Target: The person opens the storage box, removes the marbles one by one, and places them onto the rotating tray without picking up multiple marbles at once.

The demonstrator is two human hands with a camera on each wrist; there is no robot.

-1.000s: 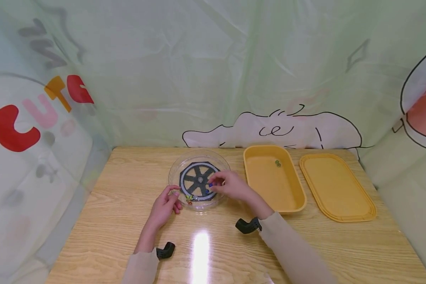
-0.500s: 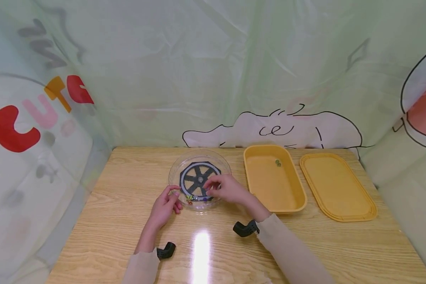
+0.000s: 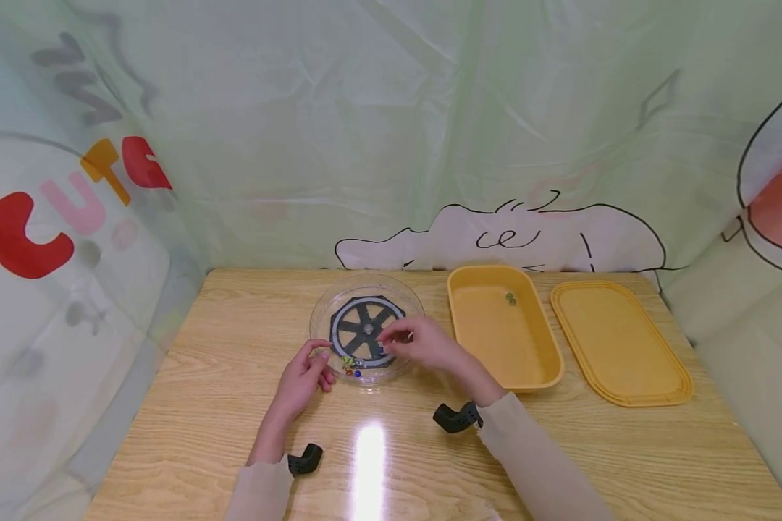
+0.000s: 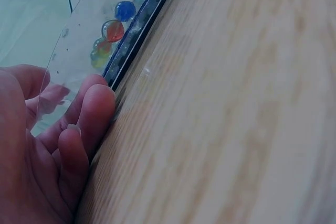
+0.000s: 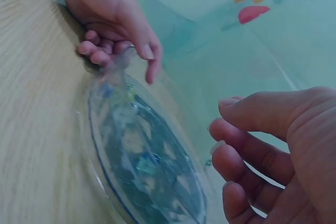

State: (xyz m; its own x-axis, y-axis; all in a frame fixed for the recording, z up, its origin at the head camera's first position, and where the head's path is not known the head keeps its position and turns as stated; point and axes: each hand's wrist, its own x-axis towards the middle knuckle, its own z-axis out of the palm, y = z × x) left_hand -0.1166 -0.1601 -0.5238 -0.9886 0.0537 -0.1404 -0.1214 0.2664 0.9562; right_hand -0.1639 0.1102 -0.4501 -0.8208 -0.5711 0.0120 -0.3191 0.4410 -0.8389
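A round clear plastic bowl (image 3: pixel 322 307) with a dark spoked base stands on the table. My left hand (image 3: pixel 302 378) grips its near-left rim, thumb and index finger at the edge, the other fingers curled against the outer wall. By that hand, a blue marble (image 4: pixel 125 11), a red-orange marble (image 4: pixel 113 31) and a yellow-green marble (image 4: pixel 100 56) lie together inside the bowl. My right hand (image 3: pixel 420 343) hovers over the bowl's right side, fingers loosely bent, nothing between thumb and fingertips in the right wrist view. Below it another blue marble (image 5: pixel 150 160) shows in the bowl.
A yellow-orange tub (image 3: pixel 495 333) stands to the right of the bowl, with green marbles (image 3: pixel 511 299) near its far end. Its matching lid (image 3: pixel 622 344) lies farther right. A printed curtain (image 3: pixel 391 130) hangs behind the wooden table (image 3: pixel 228 325).
A blue marble at my right fingertips has been let go into the bowl. One blue marble has rolled left to the cluster beside my left hand. The left hand stays put.
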